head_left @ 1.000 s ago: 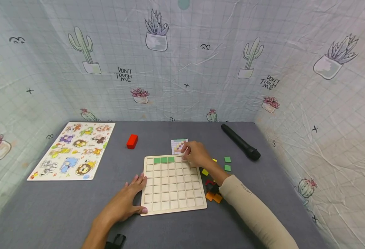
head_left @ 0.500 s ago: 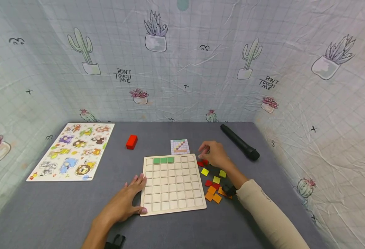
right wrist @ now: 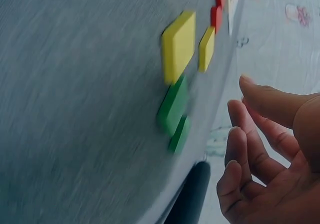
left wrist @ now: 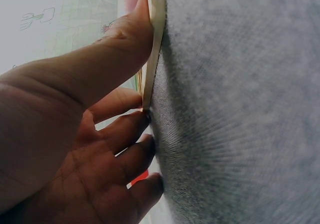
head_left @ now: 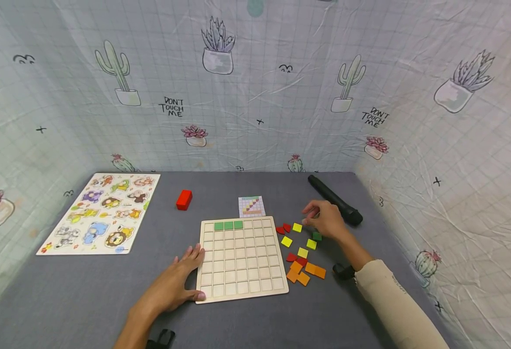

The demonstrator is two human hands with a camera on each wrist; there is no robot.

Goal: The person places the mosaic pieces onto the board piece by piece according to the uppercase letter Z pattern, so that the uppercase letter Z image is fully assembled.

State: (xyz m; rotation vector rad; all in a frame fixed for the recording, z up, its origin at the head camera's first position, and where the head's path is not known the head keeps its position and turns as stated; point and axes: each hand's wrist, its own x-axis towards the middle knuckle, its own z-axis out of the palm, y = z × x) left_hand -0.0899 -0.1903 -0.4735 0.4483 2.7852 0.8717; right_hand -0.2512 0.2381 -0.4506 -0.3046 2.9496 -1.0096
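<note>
A wooden grid board (head_left: 242,261) lies in the middle of the table, with three green square tiles (head_left: 228,226) in its far row. My left hand (head_left: 178,274) steadies the board's left side, thumb on its near corner and fingers along the edge; the left wrist view shows the thumb (left wrist: 122,34) against the rim. My right hand (head_left: 328,222) hovers above the loose tiles, thumb and forefinger close together with nothing seen between them. Below it are two green tiles (right wrist: 173,107) in the right wrist view, beside a yellow tile (right wrist: 179,47).
Yellow, red and orange tiles (head_left: 303,278) lie scattered right of the board. A small pattern card (head_left: 251,206) touches the board's far edge. A black microphone (head_left: 335,199) lies beyond my right hand. Further left are a red block (head_left: 184,199) and an animal puzzle board (head_left: 102,213).
My right hand has moved right, away from the board's far row and over the loose tiles near the microphone. My left hand keeps its place on the board.
</note>
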